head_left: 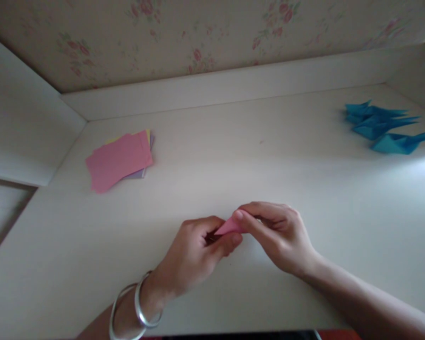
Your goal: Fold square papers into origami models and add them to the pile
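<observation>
Between both hands, low in the middle of the head view, is a small folded piece of pink paper (230, 226) with a pointed end toward the left. My left hand (198, 250) grips its lower left side, thumb in front and fingers curled behind. My right hand (279, 233) pinches the upper right part, its thumb pressed on the paper. Both hands are closed on it just above the white tabletop. The fingers hide much of the paper, so its full folded shape cannot be made out.
A stack of paper sheets (120, 160), pink on top with yellow and purple edges below, lies at the left. Several blue origami cranes (393, 143) stand at the far right. A raised white ledge (233, 85) borders the table's back, below floral wallpaper.
</observation>
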A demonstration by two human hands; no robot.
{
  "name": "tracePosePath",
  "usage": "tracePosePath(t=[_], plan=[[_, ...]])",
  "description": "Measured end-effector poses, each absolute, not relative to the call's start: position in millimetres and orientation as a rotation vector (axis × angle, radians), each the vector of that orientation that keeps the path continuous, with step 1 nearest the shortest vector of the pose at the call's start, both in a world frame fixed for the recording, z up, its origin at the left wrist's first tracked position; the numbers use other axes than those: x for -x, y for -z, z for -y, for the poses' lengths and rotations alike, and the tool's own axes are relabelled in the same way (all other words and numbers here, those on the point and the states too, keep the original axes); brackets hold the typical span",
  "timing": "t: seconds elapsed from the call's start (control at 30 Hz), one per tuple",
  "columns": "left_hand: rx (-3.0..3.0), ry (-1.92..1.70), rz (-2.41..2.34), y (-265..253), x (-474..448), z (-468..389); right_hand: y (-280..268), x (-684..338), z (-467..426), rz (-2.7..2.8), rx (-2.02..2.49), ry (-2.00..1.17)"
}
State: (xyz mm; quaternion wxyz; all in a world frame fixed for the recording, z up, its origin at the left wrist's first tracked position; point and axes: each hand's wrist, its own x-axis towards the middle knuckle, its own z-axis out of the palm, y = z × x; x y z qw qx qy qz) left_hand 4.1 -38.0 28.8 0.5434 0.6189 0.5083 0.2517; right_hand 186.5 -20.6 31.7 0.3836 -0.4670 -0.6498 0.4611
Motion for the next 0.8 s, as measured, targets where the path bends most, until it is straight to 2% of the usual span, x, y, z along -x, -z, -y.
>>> tracePosePath(t=[0.17,0.37,0.5,0.6,0.73,0.8], plan=[[-1.432,-0.606,-1.086,-32.7,-5.0,39.0,-29.7,-187.7,21.1,1.600,1.138,-1.297],[-1.308,-0.648,-0.941,-36.2,-3.2,40.9,-31.3,-187.5,20.0,1.313,0.937,-1.851],[-1.328,-0.643,-0.874,-38.4,-2.8,39.7,-30.4,-185.9,20.6,1.195,0.864,-1.983],[-1.319,-0.667,-0.917,-36.4,-3.5,41.0,-29.5,-184.9,23.9,1.303,0.899,-1.803],[-1.282,-0.735,-0.999,-34.4,-6.2,45.6,-29.1,-181.5,30.2,1.633,1.048,-1.167],[-1.283,-0.747,-1.014,-34.1,-7.5,47.0,-28.2,-179.3,32.3,1.696,1.066,-0.998]])
